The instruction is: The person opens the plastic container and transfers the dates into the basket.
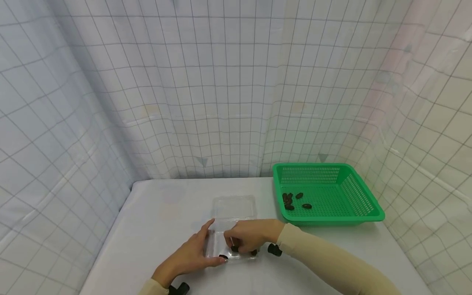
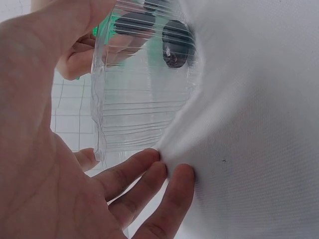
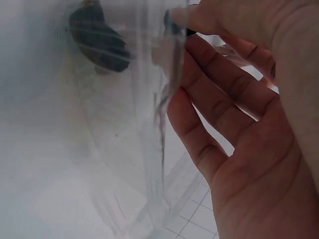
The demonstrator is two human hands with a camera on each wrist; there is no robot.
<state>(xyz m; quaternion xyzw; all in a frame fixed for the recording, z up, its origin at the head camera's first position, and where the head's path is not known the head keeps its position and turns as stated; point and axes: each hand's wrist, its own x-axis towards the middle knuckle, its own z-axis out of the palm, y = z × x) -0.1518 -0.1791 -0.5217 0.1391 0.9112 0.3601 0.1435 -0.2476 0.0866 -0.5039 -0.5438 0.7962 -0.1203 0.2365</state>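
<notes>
A clear plastic clamshell box (image 1: 231,232) lies open on the white table, its lid (image 1: 234,207) folded back. My left hand (image 1: 191,255) braces the box's left side, thumb along the far corner and straight fingers (image 2: 149,174) resting by the near edge. My right hand (image 1: 250,236) reaches into the box with curled fingers pinching a dark dried fruit (image 1: 234,248). Two more dark fruits (image 1: 223,257) lie on the box floor; one fruit (image 2: 175,44) shows through the ribbed wall. The right hand's fingers (image 3: 209,74) lie against the clear plastic.
A green mesh basket (image 1: 354,192) sits at the back right of the table with several dark fruits (image 1: 291,200) inside. Gridded white curtains wall in the table on all sides. The table's left edge (image 1: 110,233) runs close to my left hand.
</notes>
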